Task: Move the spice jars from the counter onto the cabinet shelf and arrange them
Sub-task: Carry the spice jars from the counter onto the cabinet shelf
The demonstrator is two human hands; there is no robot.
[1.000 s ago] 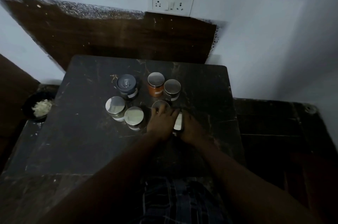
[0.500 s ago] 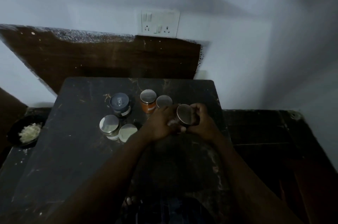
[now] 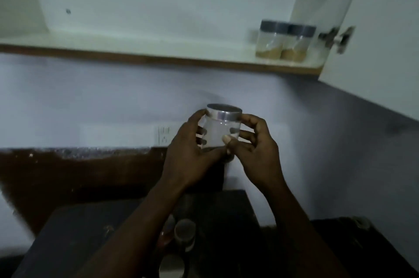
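Note:
A clear spice jar [image 3: 221, 128] with a silver lid is held upright in the air in front of the wall, below the cabinet shelf [image 3: 140, 43]. My left hand [image 3: 190, 155] grips its left side and my right hand [image 3: 256, 150] grips its right side. Two lidded jars [image 3: 284, 39] with brownish contents stand side by side at the shelf's right end. On the dark counter [image 3: 74, 239] below, a silver-lidded jar [image 3: 184, 231] and an orange jar [image 3: 166, 235] show beside my left forearm; another lid [image 3: 171, 266] shows at the bottom edge.
The open cabinet door [image 3: 374, 35] hangs at the right, its hinge [image 3: 337, 38] close to the shelf jars. A wall socket [image 3: 163, 135] sits behind my left hand. A dark brown backsplash [image 3: 79, 173] runs along the wall above the counter.
Both hands lifted one jar off the counter and raised it toward the shelf. The view tilted up, bringing the cabinet shelf into sight and dropping most counter jars out of view.

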